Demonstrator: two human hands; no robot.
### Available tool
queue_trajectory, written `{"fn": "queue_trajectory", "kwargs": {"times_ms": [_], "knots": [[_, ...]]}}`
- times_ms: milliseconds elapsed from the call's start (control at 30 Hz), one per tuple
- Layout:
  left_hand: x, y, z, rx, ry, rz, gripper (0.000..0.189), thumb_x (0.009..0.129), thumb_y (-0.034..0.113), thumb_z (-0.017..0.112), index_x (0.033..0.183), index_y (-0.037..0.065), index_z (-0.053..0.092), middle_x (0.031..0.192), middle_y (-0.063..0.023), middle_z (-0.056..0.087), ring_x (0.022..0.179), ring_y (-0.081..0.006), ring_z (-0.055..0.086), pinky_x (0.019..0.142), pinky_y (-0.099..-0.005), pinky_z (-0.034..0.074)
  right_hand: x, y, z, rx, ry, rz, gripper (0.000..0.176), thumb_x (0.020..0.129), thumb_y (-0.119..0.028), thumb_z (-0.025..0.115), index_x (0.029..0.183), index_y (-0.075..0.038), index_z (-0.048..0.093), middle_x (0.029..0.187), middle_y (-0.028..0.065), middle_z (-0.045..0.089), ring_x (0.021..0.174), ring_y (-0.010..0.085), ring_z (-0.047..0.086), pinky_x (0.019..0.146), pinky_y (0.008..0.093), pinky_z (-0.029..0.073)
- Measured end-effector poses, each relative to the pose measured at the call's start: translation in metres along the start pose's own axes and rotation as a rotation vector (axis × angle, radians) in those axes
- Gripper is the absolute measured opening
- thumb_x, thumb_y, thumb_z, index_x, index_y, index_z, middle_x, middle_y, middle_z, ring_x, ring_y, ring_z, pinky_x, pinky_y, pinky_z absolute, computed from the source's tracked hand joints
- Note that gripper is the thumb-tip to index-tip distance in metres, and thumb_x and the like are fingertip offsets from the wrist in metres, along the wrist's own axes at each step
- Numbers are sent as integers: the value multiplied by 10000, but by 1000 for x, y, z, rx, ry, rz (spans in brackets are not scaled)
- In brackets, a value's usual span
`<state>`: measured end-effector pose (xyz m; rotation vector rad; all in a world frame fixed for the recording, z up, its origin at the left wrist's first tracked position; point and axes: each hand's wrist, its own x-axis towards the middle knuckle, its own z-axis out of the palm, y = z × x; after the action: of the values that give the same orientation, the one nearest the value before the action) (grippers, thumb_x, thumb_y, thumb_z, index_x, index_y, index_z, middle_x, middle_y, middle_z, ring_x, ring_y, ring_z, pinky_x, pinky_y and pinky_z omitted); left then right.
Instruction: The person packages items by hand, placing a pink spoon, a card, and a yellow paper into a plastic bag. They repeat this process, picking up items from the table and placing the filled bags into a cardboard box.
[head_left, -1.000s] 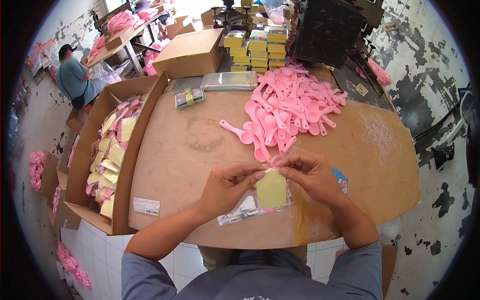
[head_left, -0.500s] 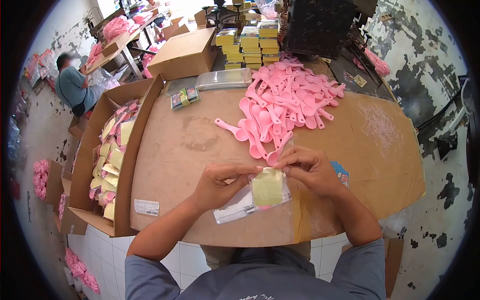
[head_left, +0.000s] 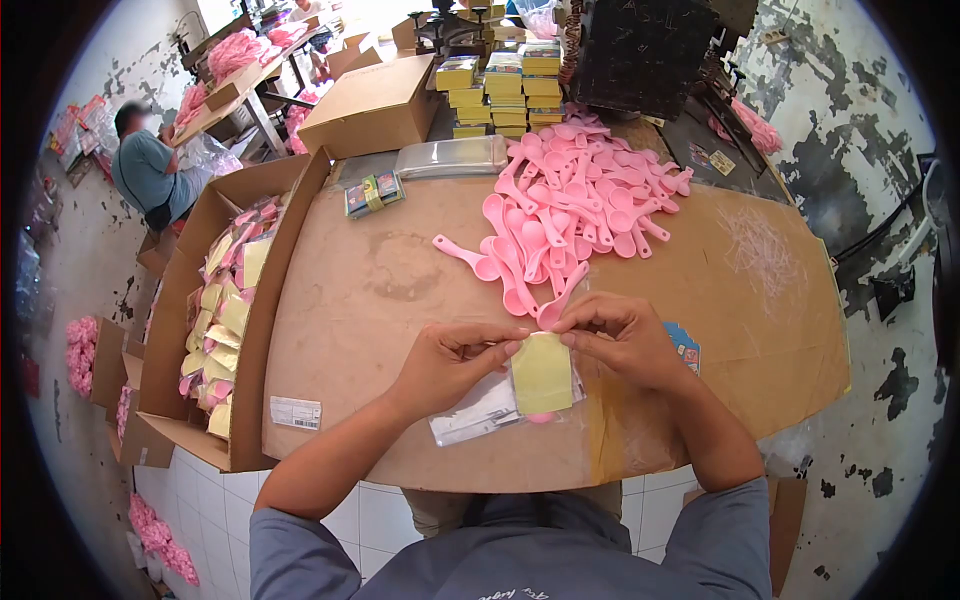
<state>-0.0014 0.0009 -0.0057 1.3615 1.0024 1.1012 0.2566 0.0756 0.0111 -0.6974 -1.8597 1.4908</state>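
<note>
Near the table's front edge, a clear bag with a yellow card [head_left: 542,375] hangs between my two hands, a bit of pink showing at its bottom. My left hand [head_left: 460,365] pinches its upper left corner, and my right hand [head_left: 618,338] pinches the upper right corner. Under the bag lie flat clear bags [head_left: 468,415]. Just beyond my fingertips is the large heap of pink spoons [head_left: 585,200]. A blue card [head_left: 682,345] lies partly behind my right hand.
An open carton [head_left: 245,375] of packed bags stands at the left. Behind are a closed carton [head_left: 365,105], stacked yellow-edged cards [head_left: 505,95], a plastic-wrapped stack [head_left: 452,157] and a banded card bundle [head_left: 373,194]. A person [head_left: 150,170] sits far left.
The yellow card in the bag now looks longer and flatter towards me, with the pink part just below it. Both hands keep their pinch at the top and have hardly moved.
</note>
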Motion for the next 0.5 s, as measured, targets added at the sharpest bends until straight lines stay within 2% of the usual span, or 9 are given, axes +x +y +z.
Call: {"fn": "queue_trajectory", "kwargs": {"times_ms": [133, 333, 433, 500], "knots": [[1, 2, -1, -7, -10, -18, 237, 1025, 97, 674, 1234, 14, 749, 1082, -66, 775, 927, -88, 696, 765, -252, 591, 1, 2, 0, -48, 5, -44, 156, 950, 2, 722, 1103, 6, 757, 1091, 45, 716, 953, 97, 655, 803, 252, 525], [0, 2, -3, -10, 42, -14, 237, 1030, 94, 663, 1232, -1, 744, 1077, -76, 772, 950, -83, 694, 766, -246, 592, -1, -5, 7, -37, 34, -36, 316, 942, -7, 729, 1254, 2, 684, 1052, 45, 706, 959, 102, 657, 817, 256, 531], [0, 0, -8, -7, 61, 1, 253, 1040, 84, 642, 1261, -13, 718, 1112, -81, 764, 985, -89, 694, 796, -249, 592, -2, -23, 10, -8, -104, 24, 366, 948, -24, 727, 1303, 10, 646, 1034, 45, 705, 942, 96, 653, 822, 260, 532], [1, 1, -9, -50, 86, 30, 280, 1042, 76, 636, 1300, -22, 684, 1136, -90, 757, 985, -107, 704, 807, -266, 601, -2, -9, 5, -21, -132, 61, 346, 958, -27, 717, 1293, 22, 647, 1029, 40, 708, 939, 93, 653, 826, 265, 531]]}}
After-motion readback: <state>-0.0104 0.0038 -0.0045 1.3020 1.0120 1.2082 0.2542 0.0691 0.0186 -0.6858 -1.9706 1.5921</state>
